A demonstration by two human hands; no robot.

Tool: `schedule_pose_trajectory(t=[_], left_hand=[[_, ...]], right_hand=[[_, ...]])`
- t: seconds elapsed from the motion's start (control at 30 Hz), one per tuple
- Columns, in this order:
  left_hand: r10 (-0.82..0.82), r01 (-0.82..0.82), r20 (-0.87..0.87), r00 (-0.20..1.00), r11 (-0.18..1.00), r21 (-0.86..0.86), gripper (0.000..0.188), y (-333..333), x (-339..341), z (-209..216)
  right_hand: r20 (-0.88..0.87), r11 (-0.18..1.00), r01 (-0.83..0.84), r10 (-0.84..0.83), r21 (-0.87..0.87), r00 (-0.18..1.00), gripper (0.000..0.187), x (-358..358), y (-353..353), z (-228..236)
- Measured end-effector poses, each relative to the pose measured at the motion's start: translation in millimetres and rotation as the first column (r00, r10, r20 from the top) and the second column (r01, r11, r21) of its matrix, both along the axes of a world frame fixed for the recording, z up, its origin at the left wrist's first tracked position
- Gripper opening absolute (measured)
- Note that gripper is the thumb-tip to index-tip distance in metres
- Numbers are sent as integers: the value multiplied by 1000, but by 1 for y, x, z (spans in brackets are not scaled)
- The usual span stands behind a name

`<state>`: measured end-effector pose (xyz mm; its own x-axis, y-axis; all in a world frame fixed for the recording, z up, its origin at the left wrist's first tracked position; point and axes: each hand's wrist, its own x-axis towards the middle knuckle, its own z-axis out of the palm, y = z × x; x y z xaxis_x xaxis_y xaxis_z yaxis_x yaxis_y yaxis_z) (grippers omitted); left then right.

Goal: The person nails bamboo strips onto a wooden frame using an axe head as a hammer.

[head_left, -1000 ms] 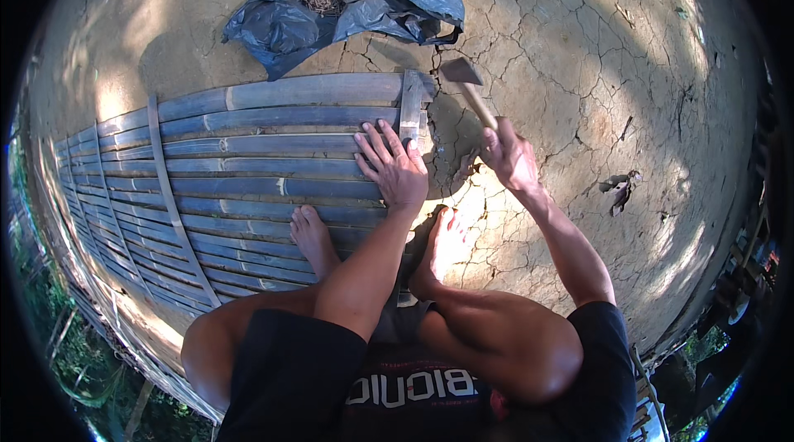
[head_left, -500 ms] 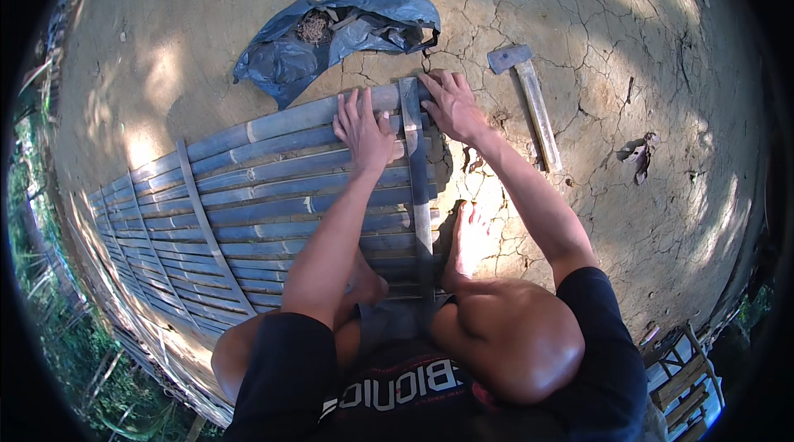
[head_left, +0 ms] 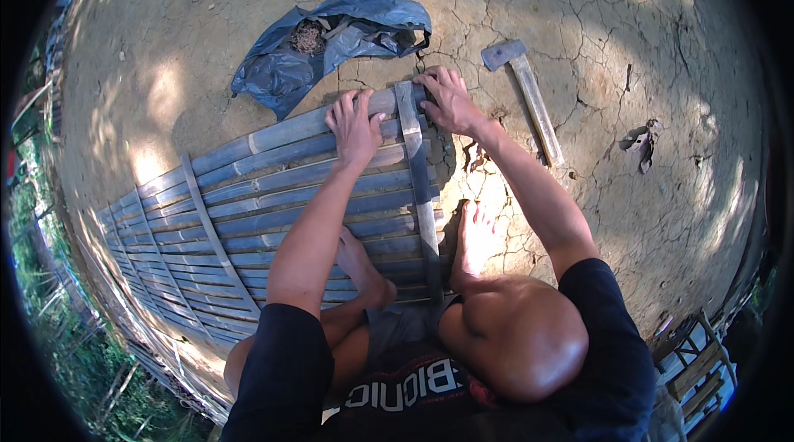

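Panel [head_left: 255, 184] of grey bamboo slats, its far edge beneath left hand [head_left: 357, 134] and right hand [head_left: 452, 105], fingers bent; grip unclear.

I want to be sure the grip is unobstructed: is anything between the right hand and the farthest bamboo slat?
Nothing visible is: the right hand is at the right end of the bamboo slat, fingers against it. The hammer lies apart on the ground, to that hand's right.

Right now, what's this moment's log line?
left hand: on grey slatted bamboo panel; right hand: at its far right corner; wooden-handled metal-headed tool: on cracked soil; dark blue plastic bag: beyond panel
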<state>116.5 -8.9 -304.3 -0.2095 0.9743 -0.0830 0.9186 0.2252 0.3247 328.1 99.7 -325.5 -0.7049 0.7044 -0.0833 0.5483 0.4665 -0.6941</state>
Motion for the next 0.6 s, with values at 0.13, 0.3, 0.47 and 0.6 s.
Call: schedule_pose_trajectory(t=[0.13,0.3,0.47,0.6], left_hand=[[-16,16,3,1000,1000,1,52,-1,0,2],[-25,25,16,1000,1000,14,58,-3,-3,-1],[-121,121,61,991,993,5,71,-13,-12,2],[-184,189,82,980,980,-60,79,-13,-16,12]], right_hand=[[-2,1000,-14,14,8,1000,53,3,2,-1],[-144,992,101,-89,81,986,46,5,-9,5],[-95,925,379,-378,0,921,29,18,-77,24],[81,918,337,-327,-209,942,35,21,-130,36]])
